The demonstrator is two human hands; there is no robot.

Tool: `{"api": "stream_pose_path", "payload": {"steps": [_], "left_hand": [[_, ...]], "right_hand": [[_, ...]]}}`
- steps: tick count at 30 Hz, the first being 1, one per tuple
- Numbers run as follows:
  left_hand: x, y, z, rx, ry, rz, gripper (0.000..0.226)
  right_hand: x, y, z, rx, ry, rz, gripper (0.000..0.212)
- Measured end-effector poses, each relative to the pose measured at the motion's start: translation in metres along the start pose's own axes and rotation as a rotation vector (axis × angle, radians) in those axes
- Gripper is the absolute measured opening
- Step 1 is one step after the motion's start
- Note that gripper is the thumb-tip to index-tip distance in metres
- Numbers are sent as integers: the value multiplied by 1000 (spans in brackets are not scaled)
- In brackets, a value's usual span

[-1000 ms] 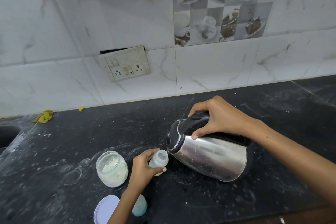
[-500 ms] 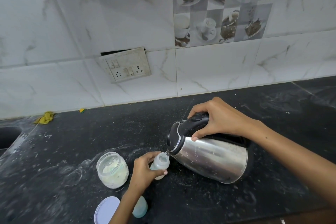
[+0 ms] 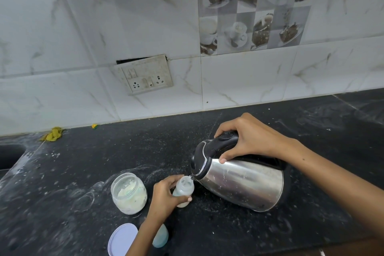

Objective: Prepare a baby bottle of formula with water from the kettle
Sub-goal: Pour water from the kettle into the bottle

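Observation:
My right hand (image 3: 247, 139) grips the black handle of a steel kettle (image 3: 243, 183), which is tilted to the left with its spout touching the rim of a small clear baby bottle (image 3: 184, 190). My left hand (image 3: 164, 195) is wrapped around the bottle, holding it upright on the black counter (image 3: 104, 151). The bottle's mouth is uncovered and a thin stream of water runs into it. An uncapped glass jar of pale formula powder (image 3: 129, 193) stands just left of my left hand.
A pale round jar lid (image 3: 121, 239) and a teal bottle cap (image 3: 161, 236) lie near the front edge beside my left forearm. A sink (image 3: 9, 155) opens at the far left. A yellow scrap (image 3: 53, 134) lies by the tiled wall below a switchboard (image 3: 145, 75).
The kettle has stayed tilted over the bottle with both hands holding their grips. The view has shifted only slightly.

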State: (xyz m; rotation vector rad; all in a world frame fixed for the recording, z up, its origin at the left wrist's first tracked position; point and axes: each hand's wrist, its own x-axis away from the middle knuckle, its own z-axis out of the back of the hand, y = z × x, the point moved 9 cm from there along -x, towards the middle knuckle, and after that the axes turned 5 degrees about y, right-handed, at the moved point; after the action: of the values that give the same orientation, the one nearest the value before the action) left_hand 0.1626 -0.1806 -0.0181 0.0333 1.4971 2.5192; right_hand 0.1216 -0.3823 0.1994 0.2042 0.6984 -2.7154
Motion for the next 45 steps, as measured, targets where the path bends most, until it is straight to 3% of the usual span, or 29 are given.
{"api": "stream_pose_path", "payload": {"steps": [14, 23, 31, 38, 45], "left_hand": [[12, 8, 1, 165, 8, 44, 58], [20, 12, 13, 298, 118, 75, 63], [26, 6, 26, 288, 218, 91, 51], [28, 4, 28, 243, 254, 89, 54], [31, 8, 33, 230, 271, 77, 55]], "right_hand": [[14, 18, 8, -173, 127, -11, 42], [51, 68, 9, -507, 470, -157, 47], [83, 94, -26, -691, 736, -284, 50], [96, 101, -54, -732, 875, -351, 55], [102, 100, -74, -695, 911, -346, 53]]}}
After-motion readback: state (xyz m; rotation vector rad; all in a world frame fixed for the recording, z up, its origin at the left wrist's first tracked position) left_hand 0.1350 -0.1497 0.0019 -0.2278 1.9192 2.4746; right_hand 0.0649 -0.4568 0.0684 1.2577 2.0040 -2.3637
